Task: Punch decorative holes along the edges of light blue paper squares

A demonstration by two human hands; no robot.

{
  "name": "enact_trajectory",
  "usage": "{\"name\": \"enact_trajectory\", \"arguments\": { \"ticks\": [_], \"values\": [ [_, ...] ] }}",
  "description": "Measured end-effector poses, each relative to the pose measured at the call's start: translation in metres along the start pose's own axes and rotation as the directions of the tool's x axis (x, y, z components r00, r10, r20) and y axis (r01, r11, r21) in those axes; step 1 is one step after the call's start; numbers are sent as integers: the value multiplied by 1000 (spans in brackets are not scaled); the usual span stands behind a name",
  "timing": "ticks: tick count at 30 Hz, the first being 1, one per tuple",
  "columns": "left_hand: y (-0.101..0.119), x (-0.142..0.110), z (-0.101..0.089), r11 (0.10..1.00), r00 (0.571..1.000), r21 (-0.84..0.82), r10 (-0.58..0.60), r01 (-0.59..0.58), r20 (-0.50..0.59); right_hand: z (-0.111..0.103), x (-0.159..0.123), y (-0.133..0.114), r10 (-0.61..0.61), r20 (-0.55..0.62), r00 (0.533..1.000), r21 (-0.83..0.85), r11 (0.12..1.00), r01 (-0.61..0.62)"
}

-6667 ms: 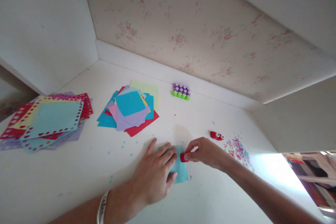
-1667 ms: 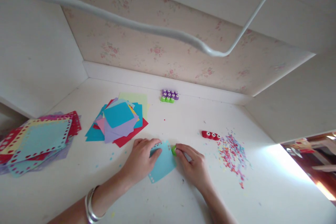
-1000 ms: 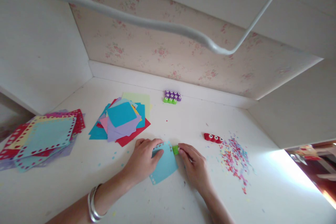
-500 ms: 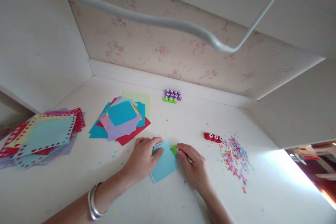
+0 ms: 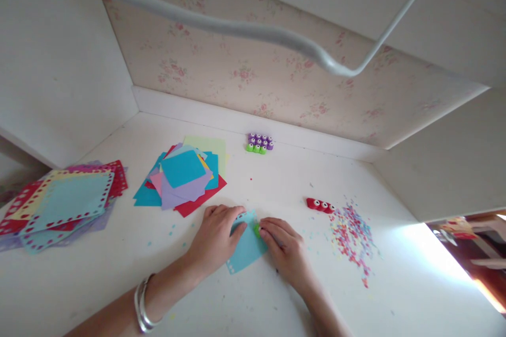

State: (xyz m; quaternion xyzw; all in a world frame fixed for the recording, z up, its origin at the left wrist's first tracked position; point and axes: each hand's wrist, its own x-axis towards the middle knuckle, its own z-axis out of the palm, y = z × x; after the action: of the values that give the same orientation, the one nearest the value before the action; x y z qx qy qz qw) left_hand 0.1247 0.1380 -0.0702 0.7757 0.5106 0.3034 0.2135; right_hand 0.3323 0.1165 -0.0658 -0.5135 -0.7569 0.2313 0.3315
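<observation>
A light blue paper square with punched holes along its edges lies on the white desk. My left hand rests flat on its left side, fingers spread over the top edge. My right hand is closed on a small green punch pressed at the paper's right edge.
A fanned stack of plain coloured squares lies behind my left hand. Punched sheets are piled at far left. Purple and green punches sit by the back wall, red punches and confetti at right. A white cable crosses overhead.
Earlier my right hand held a red punch; now it holds a green one. Over the last second the green punch has crept slightly left along the paper's edge.
</observation>
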Motion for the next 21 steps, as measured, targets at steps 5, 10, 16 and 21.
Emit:
{"name": "enact_trajectory", "arguments": {
  "ticks": [5,10,16,21],
  "values": [
    [9,-10,-9,984,996,161,87,-80,-35,-7,5,-5,87,-20,996,48,995,-86],
    [14,-35,-9,960,994,256,100,-110,52,-19,19,-6,170,104,980,49,983,-176],
    [14,-41,-5,960,991,259,81,-107,108,-31,37,-12,174,329,928,75,975,-209],
    [13,-40,-7,966,989,232,86,-111,118,-38,44,-14,216,412,885,99,955,-279]
  ]
}}
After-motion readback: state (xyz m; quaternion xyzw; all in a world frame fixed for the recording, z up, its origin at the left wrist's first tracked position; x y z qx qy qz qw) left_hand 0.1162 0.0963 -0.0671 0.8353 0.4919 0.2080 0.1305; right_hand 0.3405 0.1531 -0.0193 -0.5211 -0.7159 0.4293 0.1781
